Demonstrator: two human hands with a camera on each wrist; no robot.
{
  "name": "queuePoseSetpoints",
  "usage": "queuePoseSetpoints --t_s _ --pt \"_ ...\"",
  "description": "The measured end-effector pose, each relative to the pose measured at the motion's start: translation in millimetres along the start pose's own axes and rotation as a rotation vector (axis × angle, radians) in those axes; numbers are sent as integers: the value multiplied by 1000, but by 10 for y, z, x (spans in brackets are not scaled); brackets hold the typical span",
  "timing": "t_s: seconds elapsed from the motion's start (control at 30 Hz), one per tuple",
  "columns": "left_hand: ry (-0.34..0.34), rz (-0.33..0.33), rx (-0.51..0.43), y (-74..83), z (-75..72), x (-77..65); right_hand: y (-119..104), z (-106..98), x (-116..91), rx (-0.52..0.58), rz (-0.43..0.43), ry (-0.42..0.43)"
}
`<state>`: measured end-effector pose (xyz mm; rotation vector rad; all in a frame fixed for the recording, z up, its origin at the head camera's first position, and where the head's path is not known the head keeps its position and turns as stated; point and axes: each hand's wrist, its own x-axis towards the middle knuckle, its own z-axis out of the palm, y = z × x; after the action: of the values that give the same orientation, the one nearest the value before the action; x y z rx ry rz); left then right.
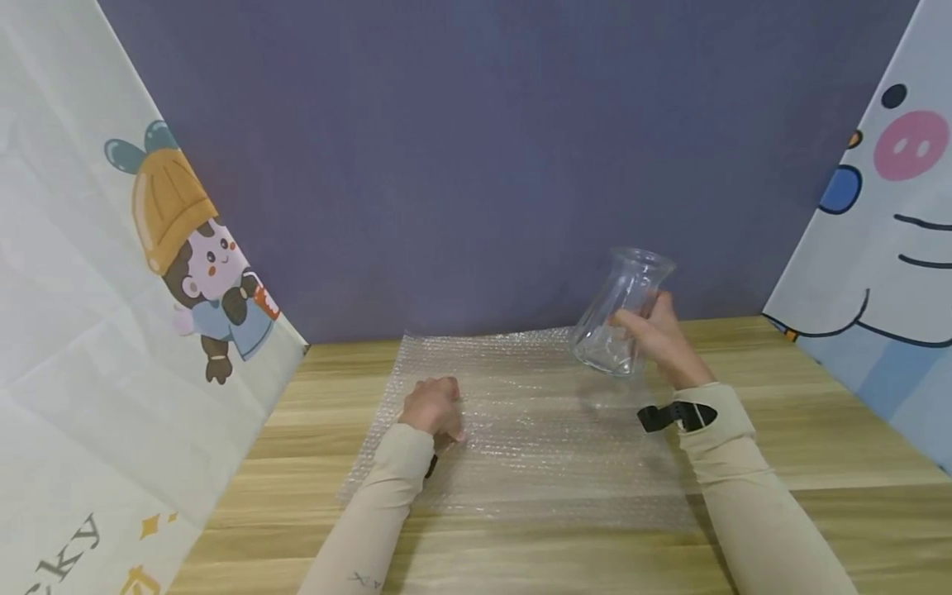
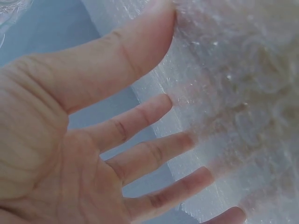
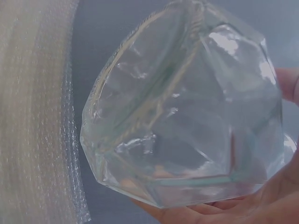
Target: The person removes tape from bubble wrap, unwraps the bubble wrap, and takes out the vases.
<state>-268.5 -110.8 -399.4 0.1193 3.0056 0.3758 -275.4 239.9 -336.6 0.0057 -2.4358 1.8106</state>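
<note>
A clear glass vase [image 1: 613, 322] with a flared rim and faceted base is tilted above the right part of a bubble wrap sheet [image 1: 535, 450]. My right hand [image 1: 658, 339] grips it around the side; the right wrist view shows the thick faceted bottom of the vase [image 3: 187, 135] with fingers [image 3: 196, 212] behind it. Over the left part of the sheet is my left hand [image 1: 434, 406]. In the left wrist view its fingers [image 2: 149, 156] are spread and fairly straight, tips at the bubble wrap [image 2: 243, 93]; whether they press it I cannot tell.
Beneath the sheet lies a wood-grain tabletop [image 1: 297, 463]. A plain blue-grey panel [image 1: 483, 165] rises behind it. Cloths with cartoon prints stand at the left [image 1: 82, 289] and right [image 1: 900, 289]. A black strap [image 1: 677, 417] is on the right wrist.
</note>
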Motion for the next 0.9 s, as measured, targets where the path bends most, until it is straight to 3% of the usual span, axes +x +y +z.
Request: queuePoseSetpoints --t_s 0.47,0.9 --pt "-20 18 -1 -46 -5 3 -10 -70 -11 -28 21 56" --pt "-40 29 -19 -59 -12 -6 3 -129 20 31 2 95"
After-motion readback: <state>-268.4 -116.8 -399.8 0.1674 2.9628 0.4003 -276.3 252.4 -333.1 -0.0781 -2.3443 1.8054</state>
